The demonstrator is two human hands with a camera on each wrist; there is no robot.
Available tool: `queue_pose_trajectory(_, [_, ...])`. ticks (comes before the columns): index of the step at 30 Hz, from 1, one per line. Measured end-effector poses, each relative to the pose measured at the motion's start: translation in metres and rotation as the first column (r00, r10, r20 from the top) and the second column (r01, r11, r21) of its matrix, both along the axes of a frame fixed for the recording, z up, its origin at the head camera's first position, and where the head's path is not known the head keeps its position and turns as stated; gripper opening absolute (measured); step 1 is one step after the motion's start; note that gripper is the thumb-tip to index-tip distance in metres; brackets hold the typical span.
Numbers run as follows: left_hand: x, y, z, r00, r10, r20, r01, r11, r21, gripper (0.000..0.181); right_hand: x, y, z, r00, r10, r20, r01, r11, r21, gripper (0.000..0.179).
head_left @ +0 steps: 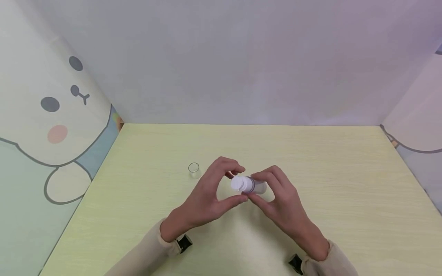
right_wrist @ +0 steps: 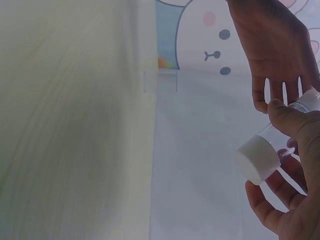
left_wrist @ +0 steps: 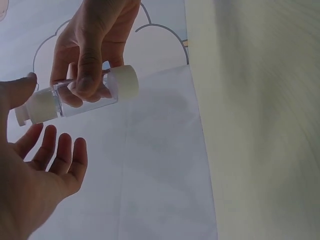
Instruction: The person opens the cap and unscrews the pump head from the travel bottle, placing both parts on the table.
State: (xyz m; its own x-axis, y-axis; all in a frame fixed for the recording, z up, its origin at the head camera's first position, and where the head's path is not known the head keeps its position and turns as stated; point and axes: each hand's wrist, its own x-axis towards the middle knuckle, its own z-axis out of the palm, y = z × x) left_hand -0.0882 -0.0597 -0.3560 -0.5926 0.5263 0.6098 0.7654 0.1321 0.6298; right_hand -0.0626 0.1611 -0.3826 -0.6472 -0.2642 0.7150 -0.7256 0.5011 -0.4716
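Note:
A small clear bottle (left_wrist: 102, 106) with a white cap (head_left: 237, 183) and a white base (left_wrist: 126, 82) is held tilted above the table. My right hand (head_left: 284, 203) grips its clear middle, thumb on one side and fingers on the other. My left hand (head_left: 210, 191) curves around the cap end. In the left wrist view, its thumb (left_wrist: 20, 90) lies just beyond the cap and its fingers spread below, fingertips close to the cap's edge. Part of the bottle is hidden behind the right hand's fingers.
A clear, open-topped cup (head_left: 194, 171) stands on the pale wood-look table (head_left: 310, 153), left of the hands. A plain pale wall (head_left: 241, 69) rises at the table's back edge. Panels with cartoon animals border both sides.

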Motion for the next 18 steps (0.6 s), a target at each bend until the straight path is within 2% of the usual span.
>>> queue_pose_trajectory(4, [0.0012,-0.0016,0.0015,0.998,-0.057,0.003,0.057,0.998,-0.003,0.052,-0.0007,-0.0010,0.0004,1.000,0.004,-0.011,-0.005,1.000,-0.021,0.039])
queue_pose_trajectory(11, [0.0041,-0.0039,0.0051,0.993,-0.104,0.063,0.100,0.993,0.055,0.052,0.0000,-0.0015,0.0000,1.000,0.008,0.015,-0.008,1.000,-0.026,0.039])
queue_pose_trajectory(18, [0.0020,-0.0023,0.0052,0.991,-0.135,0.022,0.132,0.987,0.091,0.042,-0.0005,-0.0018,0.0001,1.000,0.019,0.023,-0.019,0.999,-0.033,0.038])
